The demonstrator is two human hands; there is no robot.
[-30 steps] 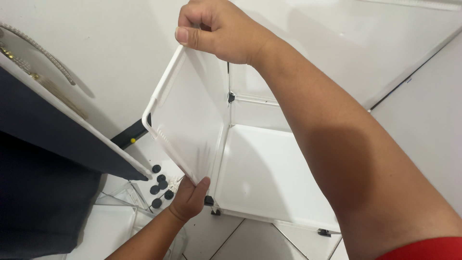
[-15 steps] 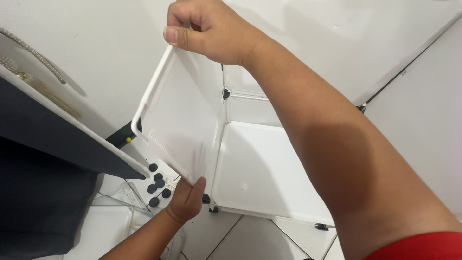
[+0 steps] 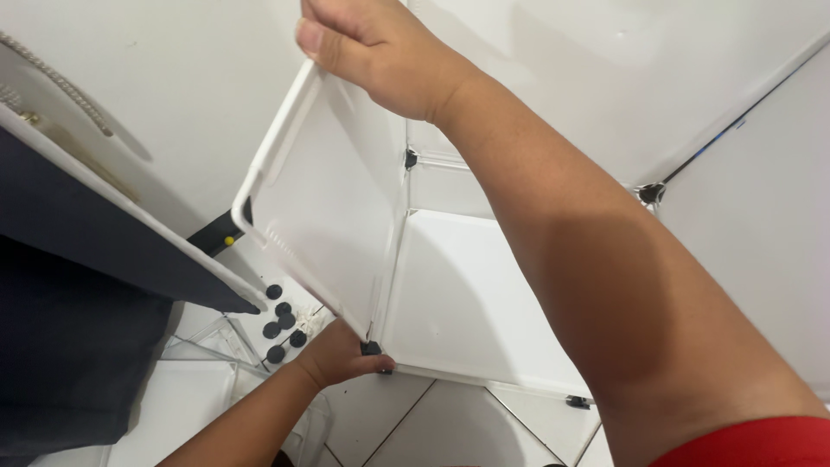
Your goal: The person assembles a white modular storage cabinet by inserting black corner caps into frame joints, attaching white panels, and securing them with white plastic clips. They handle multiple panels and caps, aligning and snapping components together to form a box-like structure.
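Right hand [image 3: 380, 52] on smooth white panel [image 3: 324, 216]

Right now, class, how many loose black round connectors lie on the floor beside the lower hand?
5: a cluster left of the left hand, at and. Others may be hidden behind the white panel.

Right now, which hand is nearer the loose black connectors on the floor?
Left. The left hand sits low at the white panel's bottom corner, just right of the black connectors. The right hand grips the panel's top edge, far above them.
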